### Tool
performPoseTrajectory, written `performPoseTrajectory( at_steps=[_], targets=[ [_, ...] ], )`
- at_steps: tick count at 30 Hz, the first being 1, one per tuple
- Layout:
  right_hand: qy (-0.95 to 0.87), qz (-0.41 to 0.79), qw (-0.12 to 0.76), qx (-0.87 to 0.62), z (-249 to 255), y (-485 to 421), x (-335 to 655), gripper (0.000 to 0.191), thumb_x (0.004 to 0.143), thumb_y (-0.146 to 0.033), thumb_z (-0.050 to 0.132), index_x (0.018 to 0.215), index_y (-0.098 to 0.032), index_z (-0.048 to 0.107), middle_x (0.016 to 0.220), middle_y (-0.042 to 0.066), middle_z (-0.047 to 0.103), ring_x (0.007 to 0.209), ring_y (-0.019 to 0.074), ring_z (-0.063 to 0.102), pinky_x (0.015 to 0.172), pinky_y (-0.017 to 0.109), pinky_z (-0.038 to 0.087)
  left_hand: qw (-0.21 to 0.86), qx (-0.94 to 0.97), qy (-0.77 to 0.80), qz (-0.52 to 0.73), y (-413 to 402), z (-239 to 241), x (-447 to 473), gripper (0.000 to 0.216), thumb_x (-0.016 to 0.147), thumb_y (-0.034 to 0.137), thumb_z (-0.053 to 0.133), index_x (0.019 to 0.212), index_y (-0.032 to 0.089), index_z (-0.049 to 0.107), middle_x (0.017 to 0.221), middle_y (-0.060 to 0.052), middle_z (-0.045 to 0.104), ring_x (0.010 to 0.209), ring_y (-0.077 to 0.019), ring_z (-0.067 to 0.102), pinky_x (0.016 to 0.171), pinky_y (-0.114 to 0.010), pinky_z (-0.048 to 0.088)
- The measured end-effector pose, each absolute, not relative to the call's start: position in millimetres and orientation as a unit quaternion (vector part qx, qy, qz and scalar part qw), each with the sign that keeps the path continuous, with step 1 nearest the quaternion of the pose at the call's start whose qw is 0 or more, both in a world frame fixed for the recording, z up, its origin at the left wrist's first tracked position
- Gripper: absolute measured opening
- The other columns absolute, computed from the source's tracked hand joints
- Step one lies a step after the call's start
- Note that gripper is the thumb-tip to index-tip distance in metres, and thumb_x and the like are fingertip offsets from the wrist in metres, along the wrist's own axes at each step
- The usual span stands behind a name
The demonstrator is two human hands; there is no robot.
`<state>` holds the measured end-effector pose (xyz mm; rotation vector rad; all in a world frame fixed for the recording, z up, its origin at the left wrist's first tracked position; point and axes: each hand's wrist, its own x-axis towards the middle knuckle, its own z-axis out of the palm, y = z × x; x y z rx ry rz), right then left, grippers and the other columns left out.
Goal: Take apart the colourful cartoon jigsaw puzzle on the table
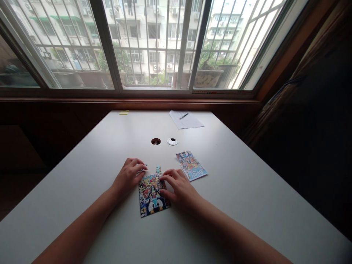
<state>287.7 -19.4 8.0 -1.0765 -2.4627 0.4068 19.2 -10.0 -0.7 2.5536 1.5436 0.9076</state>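
- On the white table [247, 190], the left hand [128, 178] pinches a loose piece at the jigsaw puzzle [152, 193]'s top-left corner.
- Middle: the puzzle lies flat between both hands, nearly assembled, I judge; seating that piece calls for careful alignment.
- Right hand [178, 187] rests open-fingered, pressing the puzzle's right edge, near the reference card [191, 165].

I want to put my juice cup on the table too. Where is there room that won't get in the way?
The table is bare left of the left hand, and right of the picture card to the edge. It is crowded in the middle: both hands, right hand too, lie on the puzzle. Farther back are a hole, a cap, and paper with a pen.
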Motion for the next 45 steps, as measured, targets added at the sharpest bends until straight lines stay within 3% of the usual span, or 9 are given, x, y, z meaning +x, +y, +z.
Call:
performPoseTrajectory(
  at_steps=[9,15,27,38,45],
  targets=[
    [-0.907,0.157,0.198,-0.336,9.9,-18.2,285.6,0.034,0.093,-0.034,0.063,0.127,-0.031,0.063,0.131,0.001,0.064,0.115,0.0243,0.052,0.103,0.042,0.043,0.015,0.840,0.473,0.265,-11.2,-0.9,23.7,0.025,0.095,0.032,0.059,0.118,0.027,0.068,0.114,-0.007,0.062,0.111,-0.0261,0.048,0.098,-0.043,0.046],
    [-0.910,0.157,0.199,-0.328,10.1,-19.5,284.9,0.034,0.095,-0.023,0.056,0.127,-0.032,0.063,0.132,0.000,0.064,0.116,0.0238,0.051,0.102,0.042,0.043,0.026,0.850,0.473,0.230,-11.0,-2.5,24.8,0.026,0.096,0.028,0.057,0.120,0.026,0.066,0.117,-0.006,0.063,0.111,-0.0260,0.046,0.099,-0.043,0.044],
    [-0.892,0.146,0.214,-0.370,2.4,-15.1,285.9,0.036,0.095,-0.014,0.053,0.125,-0.029,0.065,0.132,0.002,0.063,0.118,0.0239,0.048,0.104,0.041,0.043,0.073,0.830,0.498,0.241,-10.8,-1.5,21.1,0.013,0.090,0.032,0.068,0.100,0.024,0.068,0.107,-0.005,0.063,0.105,-0.0258,0.046,0.092,-0.040,0.044],
    [-0.892,0.142,0.210,-0.374,0.7,-16.5,284.8,0.039,0.092,-0.013,0.054,0.128,-0.028,0.063,0.134,0.002,0.061,0.119,0.0245,0.046,0.105,0.042,0.041,0.112,0.817,0.503,0.260,-10.5,-4.5,21.1,0.010,0.090,0.028,0.068,0.096,0.022,0.063,0.099,-0.004,0.065,0.104,-0.0253,0.048,0.091,-0.038,0.043],
    [-0.892,0.132,0.211,-0.377,0.7,-17.3,286.3,0.040,0.093,-0.013,0.053,0.129,-0.029,0.062,0.134,0.003,0.060,0.120,0.0243,0.047,0.105,0.042,0.041,0.105,0.826,0.475,0.286,-9.5,-2.6,16.9,0.025,0.094,0.024,0.062,0.119,0.024,0.061,0.094,-0.003,0.066,0.094,-0.0223,0.052,0.086,-0.036,0.044]
  ],
)
